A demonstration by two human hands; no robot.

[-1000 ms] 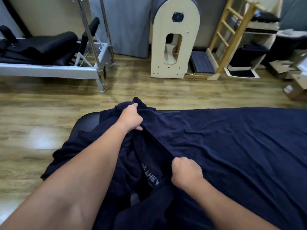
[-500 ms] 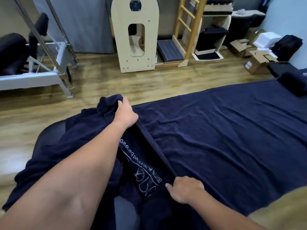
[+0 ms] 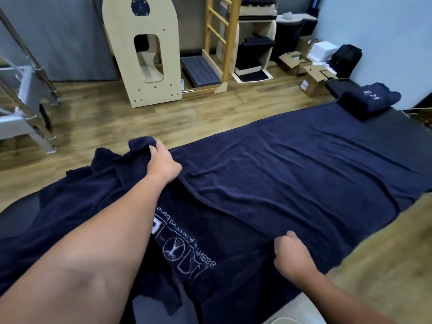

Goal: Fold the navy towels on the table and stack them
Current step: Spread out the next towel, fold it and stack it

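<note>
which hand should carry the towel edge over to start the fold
Probably both, led by the left. The left hand grips the far corner of the spread towel; the right hand pinches the near corner of that same edge, closer to the body.

Beyond the hands lies a wood-plank floor (image 3: 210, 118). Straight ahead of the left hand stands a pale wooden arched unit (image 3: 142, 52) with a cut-out opening, and just right of it a wooden ladder frame (image 3: 222, 31). Far left of the hands is a grey metal-framed machine (image 3: 25, 90). Well beyond the right hand, cardboard boxes (image 3: 313, 83) and a black bag (image 3: 346, 58) sit by the pale wall (image 3: 385, 31).
</note>
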